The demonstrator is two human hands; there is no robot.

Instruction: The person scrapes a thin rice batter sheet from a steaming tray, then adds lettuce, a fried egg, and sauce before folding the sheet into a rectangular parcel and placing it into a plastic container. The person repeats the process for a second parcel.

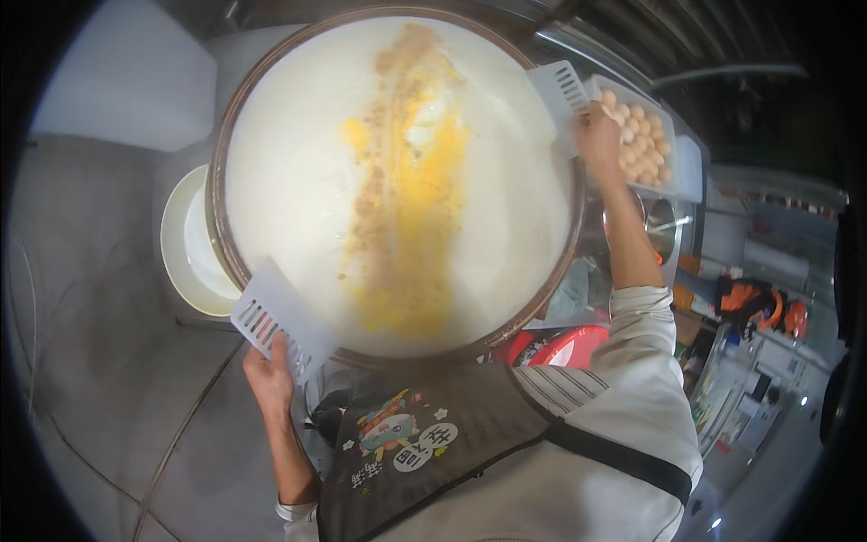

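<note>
A large round pan or griddle (515,196) with a brown rim carries a broad white layer, streaked down its middle with yellow egg (427,203) and brown patches. My left hand (272,381) grips a white slotted plastic scraper (271,318), which overlaps the lower left of the rim. At the upper right rim, my right hand (599,139) holds a second slotted scraper (557,88), its fingers slightly blurred. Both blades are tilted, and whether either touches the white layer I cannot tell.
A clear bin of brown eggs (647,146) stands beside my right hand, with metal containers (662,223) below it. Left of the pan sits a pale basin (186,264) on the floor side. A red tub (569,349) is near my apron. A person in orange (752,301) stands far right.
</note>
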